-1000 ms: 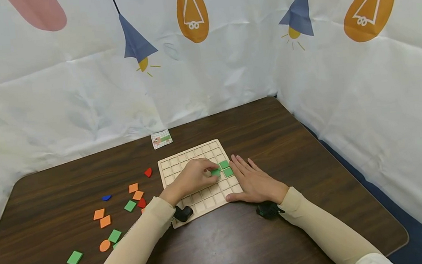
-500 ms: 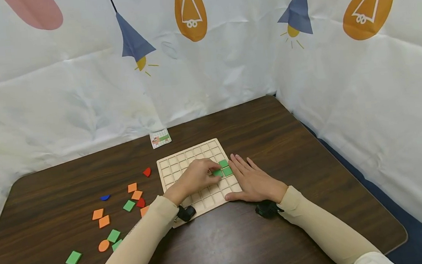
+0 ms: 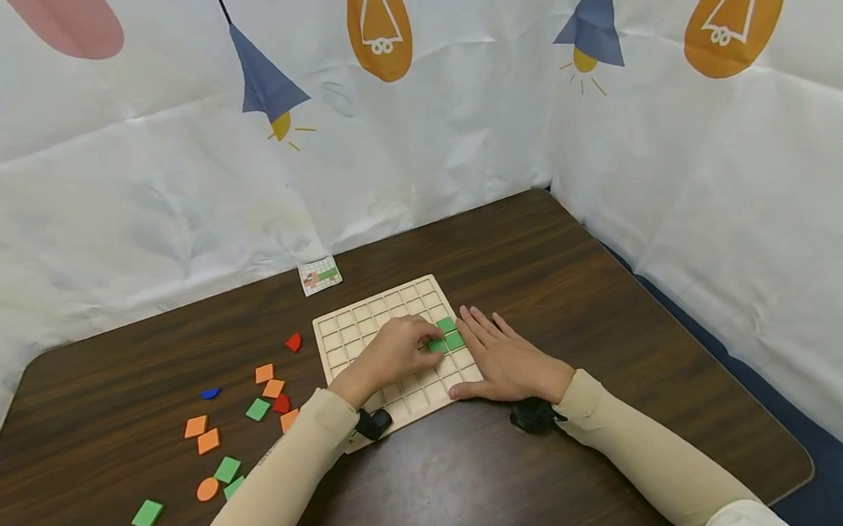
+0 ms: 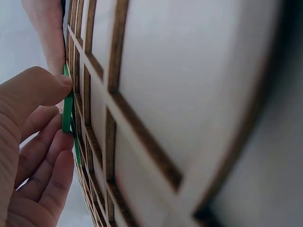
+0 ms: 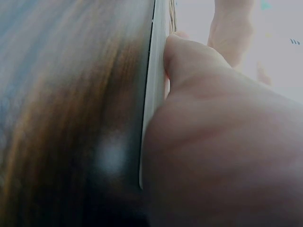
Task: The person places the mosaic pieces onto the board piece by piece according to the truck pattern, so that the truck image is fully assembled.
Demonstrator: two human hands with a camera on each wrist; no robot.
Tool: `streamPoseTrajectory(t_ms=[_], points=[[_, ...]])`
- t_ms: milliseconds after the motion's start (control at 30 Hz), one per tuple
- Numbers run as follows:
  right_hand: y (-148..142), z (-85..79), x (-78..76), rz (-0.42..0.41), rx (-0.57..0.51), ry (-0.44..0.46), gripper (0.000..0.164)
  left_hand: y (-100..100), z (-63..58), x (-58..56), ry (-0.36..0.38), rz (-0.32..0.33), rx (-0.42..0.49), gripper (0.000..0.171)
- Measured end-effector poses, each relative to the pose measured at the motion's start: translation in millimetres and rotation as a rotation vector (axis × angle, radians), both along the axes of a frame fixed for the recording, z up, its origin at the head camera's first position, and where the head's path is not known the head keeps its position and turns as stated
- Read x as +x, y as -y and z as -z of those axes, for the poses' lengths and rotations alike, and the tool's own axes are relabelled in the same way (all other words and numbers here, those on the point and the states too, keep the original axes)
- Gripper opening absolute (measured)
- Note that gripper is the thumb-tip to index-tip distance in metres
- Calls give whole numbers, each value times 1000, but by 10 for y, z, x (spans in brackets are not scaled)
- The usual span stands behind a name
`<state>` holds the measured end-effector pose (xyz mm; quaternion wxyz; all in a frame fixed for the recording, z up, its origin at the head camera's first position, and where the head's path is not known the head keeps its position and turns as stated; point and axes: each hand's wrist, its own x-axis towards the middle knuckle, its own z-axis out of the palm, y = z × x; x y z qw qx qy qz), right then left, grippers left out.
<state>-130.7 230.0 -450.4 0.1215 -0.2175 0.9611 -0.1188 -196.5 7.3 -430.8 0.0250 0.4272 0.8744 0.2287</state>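
Observation:
A pale wooden grid board (image 3: 407, 402) lies on the table, with two green square tiles (image 3: 454, 340) seated in cells near its right edge. Over the board, my left hand (image 3: 388, 354) pinches another green square tile (image 3: 437, 346) right beside those two. In the left wrist view, the thumb and fingers hold this green tile (image 4: 67, 111) at the grid's surface, slightly tilted. My right hand (image 3: 509, 364) rests along the board's right edge, its fingers extended and its thumb at the near right corner. The right wrist view shows that thumb (image 5: 189, 59) against the board's side.
Loose tiles lie to the left: orange squares (image 3: 208, 441), green squares (image 3: 147, 514), an orange disc (image 3: 207, 489), red pieces (image 3: 294, 343) and a blue piece (image 3: 210, 393). A small printed grid card (image 3: 321, 276) is behind the board. A white curtain (image 3: 182, 192) hangs behind the table.
My left hand has shifted slightly right with the green tile, which now sits closer to the two green tiles. My right hand has stayed in place.

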Motion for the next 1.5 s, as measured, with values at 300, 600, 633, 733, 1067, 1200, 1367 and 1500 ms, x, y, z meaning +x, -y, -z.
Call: streamPoseTrajectory(t_ms=[300, 600, 633, 733, 1067, 1200, 1367, 1500], points=[[7, -11, -3, -2, -1, 4, 112, 7, -9, 1, 20, 2, 3, 27], [2, 1, -6, -2, 1, 1, 113, 32, 7, -12, 52, -8, 15, 29], [2, 1, -7, -2, 2, 1, 113, 35, 10, -15, 52, -8, 14, 29], [3, -2, -8, -2, 0, 0, 112, 46, 21, -27, 51, -4, 15, 30], [12, -7, 0, 1, -3, 5, 113, 118, 8, -27, 60, -15, 36, 28], [20, -17, 1, 5, -6, 11, 113, 223, -29, -13, 58, -41, 55, 29], [35, -23, 1, 7, -7, 11, 113, 399, -64, 1, 74, -90, 36, 30], [45, -21, 9, 5, -6, 5, 113, 558, -87, 28, 91, -138, 31, 29]])
